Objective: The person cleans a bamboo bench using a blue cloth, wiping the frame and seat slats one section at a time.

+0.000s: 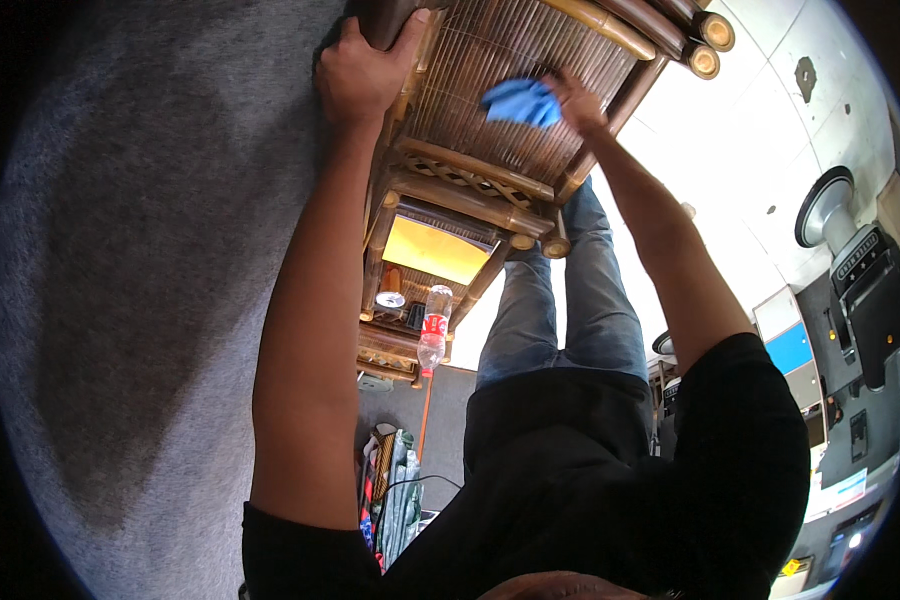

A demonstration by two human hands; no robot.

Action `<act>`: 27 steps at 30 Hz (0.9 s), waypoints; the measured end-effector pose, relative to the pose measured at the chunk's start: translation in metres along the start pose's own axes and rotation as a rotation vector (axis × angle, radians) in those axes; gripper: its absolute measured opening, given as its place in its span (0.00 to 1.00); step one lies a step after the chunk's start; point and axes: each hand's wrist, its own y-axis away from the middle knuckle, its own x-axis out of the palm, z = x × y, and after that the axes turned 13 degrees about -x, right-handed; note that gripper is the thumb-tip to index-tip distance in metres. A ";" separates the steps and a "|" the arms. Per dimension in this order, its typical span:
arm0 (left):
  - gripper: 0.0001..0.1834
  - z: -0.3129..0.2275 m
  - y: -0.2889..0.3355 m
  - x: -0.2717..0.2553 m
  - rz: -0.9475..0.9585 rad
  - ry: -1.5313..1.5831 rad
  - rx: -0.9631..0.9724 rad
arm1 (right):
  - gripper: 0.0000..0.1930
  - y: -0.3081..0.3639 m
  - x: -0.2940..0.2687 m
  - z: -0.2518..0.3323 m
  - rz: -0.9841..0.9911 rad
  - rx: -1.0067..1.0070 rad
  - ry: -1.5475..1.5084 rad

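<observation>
My left hand (362, 78) is closed round a thick dark bamboo post of a brown bamboo chair (470, 60), its thumb lying along the post. At the chair's slatted panel my right hand (578, 102) holds a crumpled blue cloth (523, 103) against the slats. The fingers of this hand are a little blurred, and some are hidden by the cloth. Below the slats runs a lattice strip (475, 172) between bamboo rails.
Beside my legs, a bamboo side table bears a yellow sheet (440, 250), a can (389, 298) and a clear plastic bottle (434, 330) with a red label. A grey wall (160, 250) rises on the left. Black round-based equipment (828, 207) stands on the pale tiles at right.
</observation>
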 end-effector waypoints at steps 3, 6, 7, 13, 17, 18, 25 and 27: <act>0.38 0.008 0.002 -0.009 0.039 -0.057 -0.070 | 0.26 -0.008 -0.045 -0.067 -0.140 0.191 0.269; 0.38 -0.008 0.000 -0.015 0.077 -0.042 -0.129 | 0.24 0.009 -0.072 -0.130 -0.321 0.234 0.318; 0.39 -0.017 0.000 -0.007 0.101 0.010 -0.116 | 0.25 0.032 -0.058 -0.147 -0.338 0.264 0.273; 0.40 -0.008 0.002 -0.006 0.066 -0.081 -0.126 | 0.39 0.096 0.046 -0.029 -0.171 0.394 -0.079; 0.41 0.009 0.003 -0.016 0.063 -0.089 -0.116 | 0.28 0.175 0.109 0.089 0.061 0.160 -0.211; 0.41 0.011 0.003 -0.014 0.039 -0.101 -0.099 | 0.28 0.176 0.108 0.090 0.061 0.262 -0.277; 0.41 0.010 0.002 -0.014 0.054 -0.118 -0.112 | 0.25 0.096 0.028 -0.010 0.144 0.164 -0.078; 0.41 -0.005 -0.003 0.006 0.067 -0.095 -0.082 | 0.25 0.090 -0.005 -0.095 -0.227 0.110 0.093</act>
